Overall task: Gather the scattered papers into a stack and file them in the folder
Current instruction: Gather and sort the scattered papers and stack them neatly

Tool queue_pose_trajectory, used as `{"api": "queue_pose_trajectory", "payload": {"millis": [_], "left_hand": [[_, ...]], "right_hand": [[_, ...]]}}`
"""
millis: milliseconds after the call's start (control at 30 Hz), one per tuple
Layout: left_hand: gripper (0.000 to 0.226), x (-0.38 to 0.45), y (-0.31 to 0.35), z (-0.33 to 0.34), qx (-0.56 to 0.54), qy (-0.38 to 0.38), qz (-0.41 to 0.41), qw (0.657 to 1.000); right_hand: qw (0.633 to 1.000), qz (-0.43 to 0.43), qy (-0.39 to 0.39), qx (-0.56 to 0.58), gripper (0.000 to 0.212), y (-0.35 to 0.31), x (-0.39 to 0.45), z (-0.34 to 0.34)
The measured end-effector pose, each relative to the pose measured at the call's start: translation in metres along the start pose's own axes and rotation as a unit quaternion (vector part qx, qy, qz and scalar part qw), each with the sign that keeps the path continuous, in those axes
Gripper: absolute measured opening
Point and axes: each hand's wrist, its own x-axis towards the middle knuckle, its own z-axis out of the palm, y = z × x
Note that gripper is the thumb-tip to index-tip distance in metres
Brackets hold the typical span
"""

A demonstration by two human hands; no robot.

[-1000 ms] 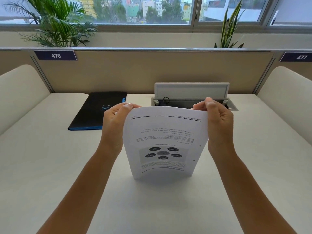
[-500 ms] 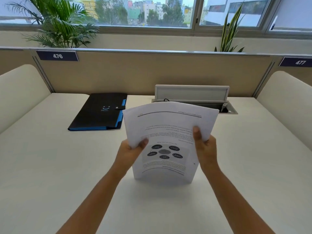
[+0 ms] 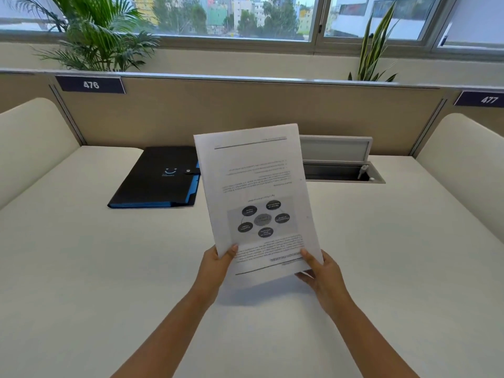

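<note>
A stack of white printed papers point(image 3: 256, 192), its top sheet showing upside-down text and a dark circular diagram, is held up above the desk and leans slightly left. My left hand point(image 3: 215, 264) pinches its lower left corner, thumb on the front. At the lower right corner my right hand point(image 3: 321, 271) grips the stack, thumb on the front and fingers behind. A black folder point(image 3: 158, 177) with blue edges and a snap tab lies closed on the desk at the back left; the papers cover its right edge.
The white desk point(image 3: 109, 268) is bounded by a beige partition point(image 3: 245, 110) at the back and cream side panels. An open cable tray point(image 3: 341, 170) with a raised lid sits at the back, right of the papers. Plants stand on the sill behind.
Both hands slid from the stack's top corners down to its bottom corners. The stack rose off the desk and now hangs in the air, tilted left and partly covering the folder.
</note>
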Motion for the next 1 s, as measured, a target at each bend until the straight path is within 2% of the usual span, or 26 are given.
{"api": "queue_pose_trajectory", "payload": {"millis": [100,200,367,533,633,700,800,900,1000], "left_hand": [[0.017,-0.002,0.002,0.012,-0.055,0.011,0.012,0.998],[0.019,-0.009,-0.004,0.030,-0.121,-0.013,-0.004,0.993],[0.024,-0.003,-0.002,0.025,-0.139,-0.047,0.008,0.989],[0.023,0.036,0.034,-0.018,-0.131,-0.003,0.072,0.989],[0.020,0.055,0.062,-0.052,-0.134,0.007,0.106,0.985],[0.018,0.059,0.073,-0.071,-0.064,-0.006,0.108,0.992],[0.017,0.058,0.079,-0.088,0.057,-0.065,0.081,0.993],[0.013,0.055,0.083,-0.084,0.121,-0.096,0.080,0.985],[0.012,0.048,0.082,-0.074,0.140,-0.098,0.122,0.978]], "right_hand": [[0.982,0.029,-0.006,0.184,0.038,-0.005,-0.001,0.012],[0.978,0.029,-0.019,0.205,0.041,-0.005,-0.004,0.023],[0.996,-0.059,-0.034,0.051,0.034,-0.014,-0.005,0.018],[0.995,-0.094,-0.032,-0.012,0.028,-0.035,0.001,-0.002],[0.990,-0.102,-0.034,-0.090,0.023,-0.049,0.003,-0.017],[0.983,-0.111,-0.040,-0.144,0.019,-0.056,0.003,-0.024],[0.970,-0.137,-0.046,-0.196,0.019,-0.063,0.002,-0.026],[0.954,-0.166,-0.046,-0.246,0.022,-0.070,0.004,-0.021],[0.944,-0.179,-0.038,-0.274,0.046,-0.069,0.007,-0.015]]}}
